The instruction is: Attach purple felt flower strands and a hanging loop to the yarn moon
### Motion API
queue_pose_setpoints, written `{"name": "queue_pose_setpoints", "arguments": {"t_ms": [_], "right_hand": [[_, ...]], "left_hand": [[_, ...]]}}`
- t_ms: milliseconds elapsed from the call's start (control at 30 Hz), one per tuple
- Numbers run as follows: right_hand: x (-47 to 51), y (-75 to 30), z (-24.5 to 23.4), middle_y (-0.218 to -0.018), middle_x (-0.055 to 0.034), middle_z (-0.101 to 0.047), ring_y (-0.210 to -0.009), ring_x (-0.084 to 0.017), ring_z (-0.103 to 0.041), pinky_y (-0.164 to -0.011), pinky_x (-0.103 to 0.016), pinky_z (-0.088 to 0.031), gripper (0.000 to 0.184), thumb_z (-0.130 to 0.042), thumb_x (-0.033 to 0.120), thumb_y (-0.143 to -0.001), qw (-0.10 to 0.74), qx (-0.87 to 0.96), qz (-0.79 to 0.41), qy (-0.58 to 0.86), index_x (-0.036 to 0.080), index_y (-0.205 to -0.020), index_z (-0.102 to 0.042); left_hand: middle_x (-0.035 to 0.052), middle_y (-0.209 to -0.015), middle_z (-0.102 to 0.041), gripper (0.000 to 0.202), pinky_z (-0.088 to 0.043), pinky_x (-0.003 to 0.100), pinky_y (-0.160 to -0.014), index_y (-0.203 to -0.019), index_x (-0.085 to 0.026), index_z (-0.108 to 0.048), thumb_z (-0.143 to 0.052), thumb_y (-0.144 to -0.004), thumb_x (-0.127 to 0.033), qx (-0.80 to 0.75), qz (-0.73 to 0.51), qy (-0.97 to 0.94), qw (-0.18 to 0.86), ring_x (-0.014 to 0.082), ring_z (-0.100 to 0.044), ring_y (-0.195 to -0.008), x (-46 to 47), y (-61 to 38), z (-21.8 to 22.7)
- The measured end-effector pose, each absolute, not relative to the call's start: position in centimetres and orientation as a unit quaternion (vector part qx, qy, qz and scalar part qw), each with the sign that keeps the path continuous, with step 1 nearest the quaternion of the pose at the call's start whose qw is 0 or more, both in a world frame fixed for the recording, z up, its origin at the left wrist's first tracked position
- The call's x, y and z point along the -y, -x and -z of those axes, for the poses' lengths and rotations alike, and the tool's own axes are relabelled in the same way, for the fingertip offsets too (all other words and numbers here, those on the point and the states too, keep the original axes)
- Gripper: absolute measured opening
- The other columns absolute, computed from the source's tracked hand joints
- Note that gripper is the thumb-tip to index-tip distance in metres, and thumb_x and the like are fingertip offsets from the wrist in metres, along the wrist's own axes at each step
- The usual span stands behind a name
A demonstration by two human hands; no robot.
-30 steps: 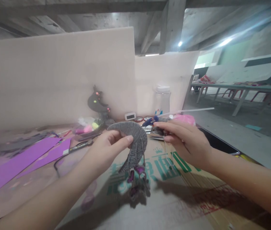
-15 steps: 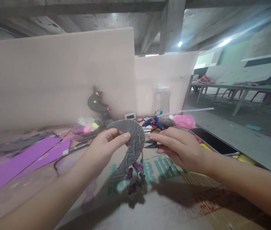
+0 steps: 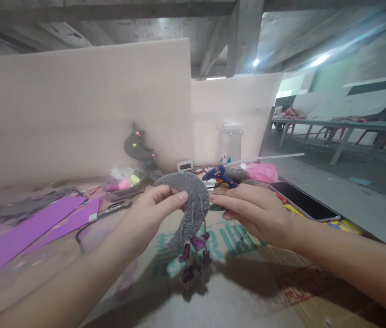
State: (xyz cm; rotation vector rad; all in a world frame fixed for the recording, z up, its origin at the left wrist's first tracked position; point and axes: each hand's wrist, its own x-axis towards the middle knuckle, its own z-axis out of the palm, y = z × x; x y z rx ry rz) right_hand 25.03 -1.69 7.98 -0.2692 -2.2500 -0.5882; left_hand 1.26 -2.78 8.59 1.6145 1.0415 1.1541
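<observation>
One of two hands (image 3: 263,212), the left (image 3: 151,210), pinches one gray crescent (image 3: 194,202).

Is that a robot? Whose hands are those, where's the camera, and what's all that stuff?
No robot here! These are a person's own bare hands, and every picture comes from one camera worn on their head, looking forward and down.

The left hand holds a grey crescent that looks wrapped in yarn, with purple and grey pieces hanging below. The right hand is close beside it and seems to hold a dark tool, mostly hidden.

Under the hands is cardboard with green writing. Around it are purple sheets, a blue glue gun, a clear jar and a phone.
</observation>
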Motion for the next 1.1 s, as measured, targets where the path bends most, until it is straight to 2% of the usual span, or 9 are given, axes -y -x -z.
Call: {"name": "queue_pose_setpoints", "arguments": {"t_ms": [100, 267, 433, 533, 600, 733, 900, 1000, 1100], "right_hand": [[1.7, -25.0, -8.0, -0.085, -0.0061, -0.067, -0.075, -0.013, -0.061, -0.068, -0.025, -0.052, 0.029, -0.048, 0.011, -0.093, 0.396, 0.886, 0.218, 0.107, 0.012, -0.122, -0.052], [2.0, -25.1, -8.3, -0.079, -0.0055, -0.062, -0.072, -0.014, -0.059, -0.064, -0.026, -0.051, 0.026, -0.044, 0.02, -0.097, 0.428, 0.871, 0.203, 0.134, 0.013, -0.12, -0.055], [1.2, -25.5, -7.8, -0.084, -0.0055, -0.065, -0.075, -0.015, -0.06, -0.065, -0.027, -0.05, 0.023, -0.045, 0.02, -0.096, 0.414, 0.875, 0.184, 0.172, 0.017, -0.116, -0.056], [-0.1, -25.6, -6.9, -0.087, -0.0062, -0.066, -0.076, -0.017, -0.062, -0.066, -0.029, -0.049, 0.018, -0.048, 0.024, -0.095, 0.429, 0.851, 0.112, 0.283, 0.018, -0.11, -0.055], [-0.9, -25.4, -6.1, -0.083, -0.0048, -0.065, -0.071, -0.017, -0.061, -0.063, -0.028, -0.047, 0.016, -0.048, 0.025, -0.094, 0.428, 0.831, 0.046, 0.352, 0.017, -0.107, -0.052], [-1.9, -24.7, -4.1, -0.073, -0.0003, -0.061, -0.065, -0.015, -0.056, -0.06, -0.025, -0.041, 0.015, -0.043, 0.028, -0.095, 0.373, 0.83, -0.065, 0.41, 0.017, -0.101, -0.051], [-2.2, -23.8, -1.8, -0.069, -0.0002, -0.06, -0.066, -0.014, -0.055, -0.06, -0.024, -0.037, 0.035, -0.042, 0.042, -0.095, 0.295, 0.839, -0.164, 0.426, 0.017, -0.078, -0.06], [-2.7, -23.7, -1.0, -0.067, -0.002, -0.063, -0.066, -0.015, -0.056, -0.062, -0.025, -0.038, 0.041, -0.042, 0.042, -0.094, 0.308, 0.815, -0.229, 0.435, 0.015, -0.07, -0.062], [-3.3, -23.7, -0.6, -0.069, -0.0021, -0.063, -0.066, -0.014, -0.055, -0.061, -0.024, -0.038, 0.033, -0.048, 0.036, -0.091, 0.349, 0.794, -0.232, 0.441, 0.013, -0.076, -0.066]], "left_hand": [[0.0033, -0.081, -0.069, 0.022, -0.045, 0.036, -0.09, -0.071, -0.019, -0.064, -0.064, -0.081, -0.038, -0.418, -0.462, -0.649, 0.437, 0.0206, -0.063, -0.086, 2.6, -1.3, -8.5], [0.0027, -0.081, -0.069, 0.021, -0.045, 0.037, -0.091, -0.071, -0.02, -0.064, -0.064, -0.081, -0.038, -0.417, -0.468, -0.653, 0.425, 0.0213, -0.063, -0.087, 2.5, -1.3, -8.5], [0.0032, -0.08, -0.069, 0.022, -0.045, 0.036, -0.088, -0.07, -0.019, -0.064, -0.065, -0.08, -0.038, -0.431, -0.472, -0.649, 0.413, 0.0211, -0.063, -0.085, 1.9, -1.1, -8.2], [0.0026, -0.076, -0.069, 0.023, -0.045, 0.034, -0.084, -0.068, -0.018, -0.063, -0.066, -0.078, -0.038, -0.438, -0.478, -0.633, 0.424, 0.0204, -0.063, -0.082, 1.2, -0.9, -8.0], [0.0027, -0.077, -0.07, 0.022, -0.045, 0.033, -0.084, -0.07, -0.018, -0.064, -0.066, -0.078, -0.038, -0.444, -0.481, -0.625, 0.425, 0.0204, -0.064, -0.082, 0.8, -0.7, -8.0], [0.0041, -0.081, -0.071, 0.021, -0.046, 0.035, -0.084, -0.071, -0.02, -0.065, -0.064, -0.078, -0.04, -0.457, -0.472, -0.643, 0.393, 0.0223, -0.064, -0.084, 0.7, -0.7, -8.0], [0.0042, -0.081, -0.071, 0.025, -0.047, 0.032, -0.08, -0.074, -0.019, -0.066, -0.062, -0.08, -0.043, -0.467, -0.43, -0.683, 0.361, 0.0223, -0.064, -0.083, 0.7, -1.4, -6.8], [0.0039, -0.08, -0.07, 0.026, -0.047, 0.03, -0.074, -0.076, -0.017, -0.066, -0.061, -0.08, -0.042, -0.476, -0.412, -0.688, 0.36, 0.0211, -0.063, -0.08, 0.6, -2.1, -5.3], [0.0036, -0.08, -0.069, 0.026, -0.047, 0.029, -0.069, -0.079, -0.016, -0.064, -0.059, -0.082, -0.041, -0.472, -0.422, -0.675, 0.378, 0.0196, -0.063, -0.077, 0.6, -2.8, -3.5]]}}
